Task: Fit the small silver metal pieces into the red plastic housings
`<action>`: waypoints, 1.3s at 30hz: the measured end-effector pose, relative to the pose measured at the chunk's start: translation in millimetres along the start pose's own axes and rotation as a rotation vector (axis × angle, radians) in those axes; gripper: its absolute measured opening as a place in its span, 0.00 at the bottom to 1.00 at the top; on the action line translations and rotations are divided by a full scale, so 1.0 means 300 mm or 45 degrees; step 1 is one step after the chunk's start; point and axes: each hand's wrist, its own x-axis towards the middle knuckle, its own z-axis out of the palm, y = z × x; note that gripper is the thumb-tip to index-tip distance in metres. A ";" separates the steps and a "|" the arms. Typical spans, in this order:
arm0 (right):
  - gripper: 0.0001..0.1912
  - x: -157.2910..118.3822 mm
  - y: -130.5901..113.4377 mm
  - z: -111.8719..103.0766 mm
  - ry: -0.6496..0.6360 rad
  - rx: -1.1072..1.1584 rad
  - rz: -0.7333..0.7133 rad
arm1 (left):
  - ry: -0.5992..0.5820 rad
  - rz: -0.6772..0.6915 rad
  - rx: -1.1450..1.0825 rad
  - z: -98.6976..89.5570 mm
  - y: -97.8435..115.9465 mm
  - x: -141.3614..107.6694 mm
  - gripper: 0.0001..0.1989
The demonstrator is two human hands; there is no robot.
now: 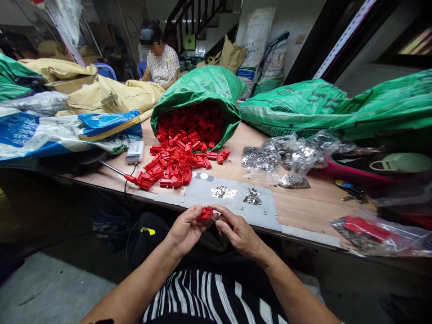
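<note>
Just in front of the table edge, my left hand (188, 231) is closed around a red plastic part (204, 213), small and block-shaped. My right hand (236, 231) meets it from the other side, its fingers bent and the index finger near the red part. Thumb and finger of that hand are pinched at something small and shiny, too small to name. Beyond the hands, a grey mat (232, 215) carries a pile of silvery metal pieces (224, 192) and a darker pile of metal pieces (253, 196). Many similar red parts (172, 164) spill over the table.
A green woven sack (205, 85) lies open, full of red parts. Clear bags of metal pieces (293, 155) sit to the right, near a pink basket (357, 168) with a pale green cup (401, 163). Green sacks (303, 108) line the back. A person (162, 63) sits across.
</note>
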 end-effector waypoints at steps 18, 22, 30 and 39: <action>0.20 -0.007 0.054 0.014 0.155 0.098 0.022 | 0.098 -0.157 -0.218 0.010 -0.046 -0.018 0.09; 0.21 -0.004 0.075 0.021 0.122 0.174 0.103 | 0.103 -0.189 -0.200 -0.020 -0.064 -0.017 0.07; 0.21 0.036 0.074 -0.006 0.193 0.011 0.154 | 0.418 -0.357 -0.094 -0.140 -0.157 0.033 0.04; 0.14 0.220 0.104 -0.075 0.310 -0.309 0.106 | 0.507 -0.436 -0.071 -0.234 -0.220 0.120 0.06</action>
